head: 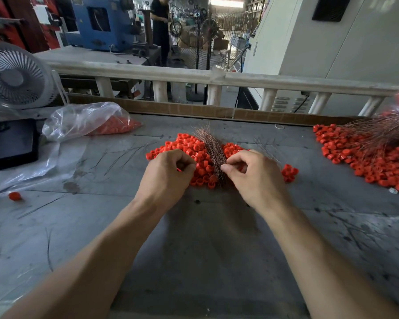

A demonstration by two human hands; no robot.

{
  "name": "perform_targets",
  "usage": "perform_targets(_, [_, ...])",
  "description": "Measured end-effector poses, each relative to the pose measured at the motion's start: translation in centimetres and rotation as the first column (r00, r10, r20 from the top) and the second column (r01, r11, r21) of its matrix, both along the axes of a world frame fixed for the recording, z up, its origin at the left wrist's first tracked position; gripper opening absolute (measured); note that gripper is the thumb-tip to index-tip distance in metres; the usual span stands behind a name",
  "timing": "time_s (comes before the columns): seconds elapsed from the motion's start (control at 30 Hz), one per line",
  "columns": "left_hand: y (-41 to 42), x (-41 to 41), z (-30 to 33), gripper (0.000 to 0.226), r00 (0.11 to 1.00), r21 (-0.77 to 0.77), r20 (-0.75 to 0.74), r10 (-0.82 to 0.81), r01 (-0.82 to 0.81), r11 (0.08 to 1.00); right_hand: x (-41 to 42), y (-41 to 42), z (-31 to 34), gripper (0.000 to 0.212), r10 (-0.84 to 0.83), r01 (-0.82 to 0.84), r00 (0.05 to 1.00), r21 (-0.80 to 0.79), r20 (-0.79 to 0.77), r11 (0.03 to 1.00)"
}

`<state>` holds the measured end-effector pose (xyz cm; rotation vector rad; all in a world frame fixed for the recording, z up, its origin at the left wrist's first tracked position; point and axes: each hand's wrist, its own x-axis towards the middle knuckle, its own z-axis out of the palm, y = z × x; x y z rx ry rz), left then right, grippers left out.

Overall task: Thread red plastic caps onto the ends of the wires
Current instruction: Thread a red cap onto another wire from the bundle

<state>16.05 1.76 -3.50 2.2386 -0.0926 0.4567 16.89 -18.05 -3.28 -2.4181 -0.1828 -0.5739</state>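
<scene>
Head view: your left hand and right hand pinch at centre pile; capped wires heaped far right; many loose caps remain.

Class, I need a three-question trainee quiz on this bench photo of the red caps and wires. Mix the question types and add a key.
1. True or false: the bundle of wires lies on the central pile of red caps.
2. Which hand pinches at the bundle: A) left hand B) right hand?
3. Fill in: the plastic bag at the far left holds more red ____.

Key: 1 true; 2 B; 3 caps.
</scene>
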Motion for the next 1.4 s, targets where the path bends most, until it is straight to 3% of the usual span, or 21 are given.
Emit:
perform_targets(0.2, [-0.2,0.0,-0.1,0.014,0.999,0.019,-0.001,-0.049,0.049,0.999,0.2,0.0,-0.2,0.007,-0.040,0.041,0.999,-0.066,0.019,0.997])
perform_targets(0.43, [-0.3,-0.1,0.0,0.013,0.998,-0.001,0.010,-0.062,0.063,0.998,0.1,0.3,0.1,0.004,-0.008,0.009,0.998,-0.022,0.067,1.000])
perform_targets(0.53, [-0.4,-0.2,0.0,0.011,0.998,-0.006,0.007,-0.066,0.066,0.998,0.2,0.6,0.2,0.016,0.038,-0.034,0.998,-0.091,0.042,0.995])
perform_targets(0.67, [-0.4,-0.1,0.0,0.011,0.998,-0.002,0.008,-0.068,0.068,0.998,0.3,1.0,0.1,0.007,0.038,-0.029,0.998,-0.161,0.051,0.986])
perform_targets(0.93, [-0.5,-0.3,0.2,0.012,0.996,-0.026,0.008,-0.086,0.086,0.996,-0.2,0.9,1.0,0.003,0.105,-0.104,0.971,-0.016,0.213,0.994])
perform_targets(1.07, [-0.7,-0.6,0.6,0.011,0.987,-0.111,0.050,-0.155,0.159,0.981,-1.2,1.3,1.6,0.005,0.185,-0.196,0.936,0.008,0.300,0.980])
perform_targets(1.27, [-1.5,-1.2,0.9,0.006,0.928,-0.214,0.158,-0.338,0.367,0.906,-2.1,2.3,2.2,0.009,0.310,-0.320,0.886,-0.029,0.345,0.947])
perform_targets(1.4, [-1.3,-0.9,0.5,0.009,0.924,-0.319,0.143,-0.354,0.382,0.868,-2.4,2.8,2.3,0.011,0.334,-0.378,0.888,0.088,0.317,0.922])
